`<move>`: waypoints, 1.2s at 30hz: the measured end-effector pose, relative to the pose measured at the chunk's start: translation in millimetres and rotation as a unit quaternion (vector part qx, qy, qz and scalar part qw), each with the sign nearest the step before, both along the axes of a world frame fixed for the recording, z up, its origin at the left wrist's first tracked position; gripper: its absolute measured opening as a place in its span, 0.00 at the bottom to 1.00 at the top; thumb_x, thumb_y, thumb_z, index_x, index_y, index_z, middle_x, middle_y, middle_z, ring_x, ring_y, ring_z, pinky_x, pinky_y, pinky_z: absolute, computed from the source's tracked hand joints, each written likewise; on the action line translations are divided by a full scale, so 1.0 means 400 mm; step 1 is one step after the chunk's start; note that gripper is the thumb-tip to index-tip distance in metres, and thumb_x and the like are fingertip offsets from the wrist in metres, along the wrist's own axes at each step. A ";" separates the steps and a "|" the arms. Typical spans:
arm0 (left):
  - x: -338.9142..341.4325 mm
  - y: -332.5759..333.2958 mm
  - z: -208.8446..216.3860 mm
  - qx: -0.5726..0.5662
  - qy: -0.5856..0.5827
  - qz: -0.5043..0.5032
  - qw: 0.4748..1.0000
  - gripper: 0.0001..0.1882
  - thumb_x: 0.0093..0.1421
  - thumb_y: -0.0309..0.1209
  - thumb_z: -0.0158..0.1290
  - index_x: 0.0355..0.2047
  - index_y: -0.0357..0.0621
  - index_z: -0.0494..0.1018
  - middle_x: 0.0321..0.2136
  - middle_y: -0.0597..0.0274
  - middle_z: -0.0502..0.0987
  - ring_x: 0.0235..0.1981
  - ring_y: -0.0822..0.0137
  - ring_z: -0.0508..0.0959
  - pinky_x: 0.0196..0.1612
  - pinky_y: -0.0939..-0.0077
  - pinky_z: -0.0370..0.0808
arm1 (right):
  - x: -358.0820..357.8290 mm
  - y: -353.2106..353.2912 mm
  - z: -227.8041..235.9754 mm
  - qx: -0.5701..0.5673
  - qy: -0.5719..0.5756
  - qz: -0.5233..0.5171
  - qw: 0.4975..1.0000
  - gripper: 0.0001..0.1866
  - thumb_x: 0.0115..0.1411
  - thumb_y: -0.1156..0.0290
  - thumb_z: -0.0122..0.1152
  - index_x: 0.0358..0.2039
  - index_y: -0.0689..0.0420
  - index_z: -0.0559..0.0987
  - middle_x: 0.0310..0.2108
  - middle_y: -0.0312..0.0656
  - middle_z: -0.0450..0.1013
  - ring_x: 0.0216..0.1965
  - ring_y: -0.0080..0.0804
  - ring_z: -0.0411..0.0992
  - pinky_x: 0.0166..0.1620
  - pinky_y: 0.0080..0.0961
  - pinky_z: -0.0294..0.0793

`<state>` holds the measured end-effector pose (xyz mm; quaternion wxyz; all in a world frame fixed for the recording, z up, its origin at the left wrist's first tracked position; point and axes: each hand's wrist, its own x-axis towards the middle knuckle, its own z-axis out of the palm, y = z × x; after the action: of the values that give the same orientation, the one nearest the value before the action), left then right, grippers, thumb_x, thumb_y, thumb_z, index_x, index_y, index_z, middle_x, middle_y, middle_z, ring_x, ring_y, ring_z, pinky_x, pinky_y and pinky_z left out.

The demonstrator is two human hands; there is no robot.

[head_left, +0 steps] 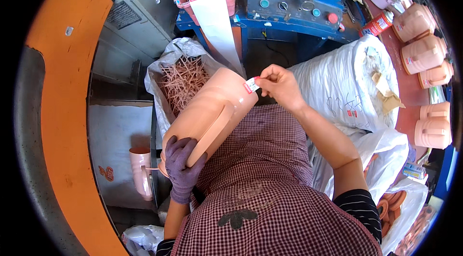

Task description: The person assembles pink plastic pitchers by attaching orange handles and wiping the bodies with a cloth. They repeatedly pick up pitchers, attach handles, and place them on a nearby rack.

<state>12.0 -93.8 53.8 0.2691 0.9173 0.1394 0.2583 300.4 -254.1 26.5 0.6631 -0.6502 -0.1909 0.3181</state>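
Note:
A peach-pink plastic jug (200,104) is tilted across my lap, its handle facing me. My left hand (183,167), in a purple glove, is closed around the jug at the lower end of the handle. Bare, my right hand (283,88) pinches the edge of a small red-and-white sticker (250,85) between thumb and fingers. The sticker lies against the jug's wall near its upper end. A thin pink strand sticks out by the jug's lower end. The jug's far side is hidden.
A sack of thin pink plastic scraps (185,77) stands behind the jug. White label paper (217,24) hangs from a pink basket (234,3). Another jug (141,174) lies at left, beside an orange panel (62,87). A white wrapped roll (333,87) and several jugs (424,54) are right.

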 end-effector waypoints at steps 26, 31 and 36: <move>-0.012 -0.031 0.003 0.048 0.013 -0.007 0.999 0.27 0.39 0.28 0.68 0.43 0.42 0.77 0.33 0.57 0.79 0.41 0.56 0.77 0.59 0.49 0.64 | -0.083 0.048 -0.010 -0.260 -0.286 0.041 0.921 0.18 0.50 0.62 0.74 0.30 0.61 0.75 0.26 0.40 0.75 0.26 0.23 0.73 0.33 0.21 0.74; -0.018 0.012 -0.008 -0.015 0.003 -0.010 1.000 0.25 0.38 0.26 0.65 0.41 0.39 0.77 0.39 0.52 0.79 0.45 0.52 0.77 0.62 0.49 0.63 | 0.027 0.002 -0.085 -0.202 -0.144 0.025 0.969 0.24 0.51 0.54 0.73 0.36 0.62 0.77 0.33 0.41 0.76 0.35 0.27 0.73 0.39 0.25 0.74; 0.009 0.077 -0.030 -0.046 -0.003 -0.080 0.996 0.25 0.38 0.27 0.67 0.41 0.42 0.78 0.38 0.53 0.79 0.45 0.54 0.77 0.61 0.50 0.64 | -0.024 -0.038 -0.054 -0.026 0.088 0.079 0.993 0.23 0.64 0.56 0.60 0.48 0.65 0.78 0.40 0.39 0.77 0.42 0.23 0.70 0.50 0.22 0.69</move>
<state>15.6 -63.1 41.7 0.3313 0.9113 0.0769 0.2319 290.9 -269.1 4.9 0.6334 -0.6193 -0.1741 0.4301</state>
